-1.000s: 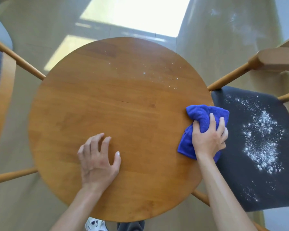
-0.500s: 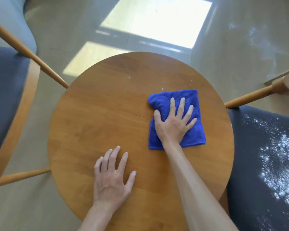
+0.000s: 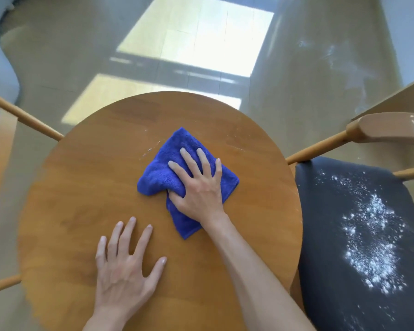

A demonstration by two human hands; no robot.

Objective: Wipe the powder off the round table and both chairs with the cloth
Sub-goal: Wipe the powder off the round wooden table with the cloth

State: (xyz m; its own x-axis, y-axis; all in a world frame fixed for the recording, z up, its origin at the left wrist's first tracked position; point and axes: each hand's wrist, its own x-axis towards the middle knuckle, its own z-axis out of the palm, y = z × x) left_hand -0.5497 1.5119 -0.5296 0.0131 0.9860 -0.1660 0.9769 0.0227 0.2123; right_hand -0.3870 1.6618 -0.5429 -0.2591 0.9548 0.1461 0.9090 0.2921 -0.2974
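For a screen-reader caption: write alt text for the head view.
A right hand presses a blue cloth flat on a round wooden table; the left hand rests beside it. White powder covers the dark chair seat at right.

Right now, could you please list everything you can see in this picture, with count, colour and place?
Table: one, round, brown wood, centre.
Cloth: one, blue, on the table past its middle, under the right hand.
Powder on table: thin white streaks just beyond the cloth.
Right chair: one, dark seat, wooden frame, right of the table.
Powder on seat: one large white patch, mid-seat.
Left chair: one, wooden frame, mostly out of view at the left edge.
Floor: pale, sunlit patch beyond the table, faint white smears at the upper right.
Left hand: flat on the table, near side.
Right hand: presses the cloth, fingers spread.
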